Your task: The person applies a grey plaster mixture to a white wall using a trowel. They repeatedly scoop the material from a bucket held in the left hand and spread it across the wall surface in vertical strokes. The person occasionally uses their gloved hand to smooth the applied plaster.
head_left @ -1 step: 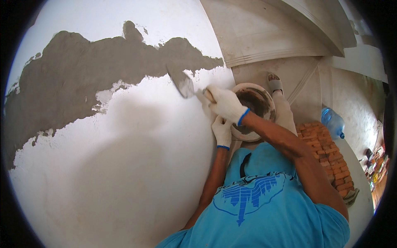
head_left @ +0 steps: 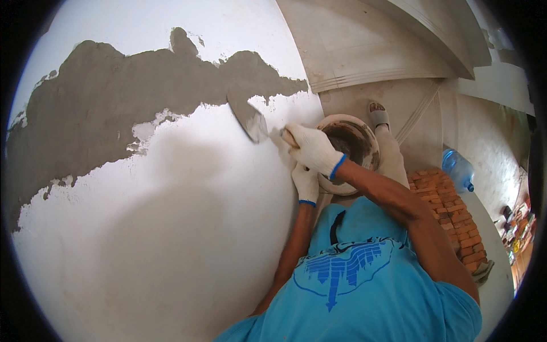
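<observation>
My right hand, in a white knit glove with a blue cuff, is closed round the handle of a trowel. The trowel's blade lies against the white wall, its tip at the lower edge of a band of grey mortar. Just below, my left hand, gloved the same way, is at the near left side of a round bucket. Its fingers look curled, but my right hand partly covers them, and what they hold is hidden. Dark mortar residue coats the bucket's inside.
My sandalled foot is just beyond the bucket. To the right are stacked orange bricks and a blue clear water jug. A stepped ledge runs along the upper right. Colourful small items lie at the far right.
The trowel blade has shifted very slightly on the wall, and my right hand has moved a little down and to the right. My left hand stays in place.
</observation>
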